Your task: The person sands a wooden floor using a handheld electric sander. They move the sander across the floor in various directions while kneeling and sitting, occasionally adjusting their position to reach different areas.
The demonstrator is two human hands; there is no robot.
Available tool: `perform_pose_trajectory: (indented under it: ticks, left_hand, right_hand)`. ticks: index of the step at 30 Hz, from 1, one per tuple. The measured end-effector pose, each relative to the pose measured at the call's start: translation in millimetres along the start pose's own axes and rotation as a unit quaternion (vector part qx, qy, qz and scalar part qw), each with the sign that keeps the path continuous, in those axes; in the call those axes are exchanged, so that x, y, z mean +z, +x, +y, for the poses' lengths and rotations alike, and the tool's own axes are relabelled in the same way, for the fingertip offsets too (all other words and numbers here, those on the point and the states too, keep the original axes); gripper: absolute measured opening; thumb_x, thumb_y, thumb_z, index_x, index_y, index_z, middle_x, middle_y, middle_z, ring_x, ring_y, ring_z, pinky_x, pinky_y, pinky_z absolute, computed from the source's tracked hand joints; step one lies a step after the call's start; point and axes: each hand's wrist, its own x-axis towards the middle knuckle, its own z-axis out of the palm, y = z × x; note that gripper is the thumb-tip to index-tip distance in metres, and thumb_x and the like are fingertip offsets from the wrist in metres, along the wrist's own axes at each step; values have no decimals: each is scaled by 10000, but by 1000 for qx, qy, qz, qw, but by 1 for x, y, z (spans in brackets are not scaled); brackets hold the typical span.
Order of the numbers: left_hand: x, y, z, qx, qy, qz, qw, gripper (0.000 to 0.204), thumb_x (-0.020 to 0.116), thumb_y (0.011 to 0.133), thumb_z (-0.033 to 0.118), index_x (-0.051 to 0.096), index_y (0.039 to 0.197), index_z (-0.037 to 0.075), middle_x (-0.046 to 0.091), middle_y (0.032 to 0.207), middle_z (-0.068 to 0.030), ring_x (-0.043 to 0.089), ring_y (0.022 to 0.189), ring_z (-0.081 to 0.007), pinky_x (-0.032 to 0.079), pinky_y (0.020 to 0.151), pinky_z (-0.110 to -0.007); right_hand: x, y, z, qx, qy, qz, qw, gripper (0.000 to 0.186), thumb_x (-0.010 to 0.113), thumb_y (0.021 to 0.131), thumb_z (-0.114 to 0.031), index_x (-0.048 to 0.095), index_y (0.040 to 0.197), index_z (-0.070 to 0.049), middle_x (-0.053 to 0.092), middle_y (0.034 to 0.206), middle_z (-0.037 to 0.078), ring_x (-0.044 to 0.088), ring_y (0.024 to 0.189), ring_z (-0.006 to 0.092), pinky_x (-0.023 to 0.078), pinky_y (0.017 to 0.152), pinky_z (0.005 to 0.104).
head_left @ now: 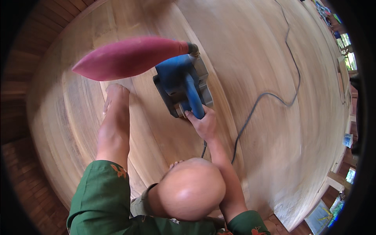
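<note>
My right hand (203, 121) is wrapped round the rear handle of a blue power sander (172, 72), which rests on wide pale wooden boards (254, 66). A long pink dust bag (125, 58) sticks out leftward from a fitting at the sander's far end. My bare left foot (116, 98) is stretched out on the boards under the bag. My bent knee (190, 188) fills the lower middle; small digits behind it are mostly hidden, and I cannot tell whether they are fingers of my left hand or toes.
A dark power cord (266, 94) snakes across the boards on the right. Darker reddish wooden flooring (27, 172) lies beyond the curved left edge. Along the right rim are small objects, a pale wooden piece (336, 181) and bright openings (346, 51).
</note>
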Motion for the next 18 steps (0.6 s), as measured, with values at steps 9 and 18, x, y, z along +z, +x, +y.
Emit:
perform_pose_trajectory:
  ticks: [9,18]
  left_hand:
    - [-68,126,-20,294,24,-537,790,817,669,949,525,393,1588,99,360,1652,-211,290,1549,-316,239,1230,-539]
    - [-144,257,-20,160,67,-498,849,496,567,1002,400,566,1410,119,622,1382,-121,584,1274,-288,439,1100,-461]
  right_hand:
    - [1,9,29,-52,-10,33,998,270,828,852,-239,726,879,10,714,741,104,669,703,170,519,679,350]
    - [-6,12,12,38,-37,-28,998,274,826,882,-242,765,1024,-16,772,871,178,754,815,220,560,753,374]
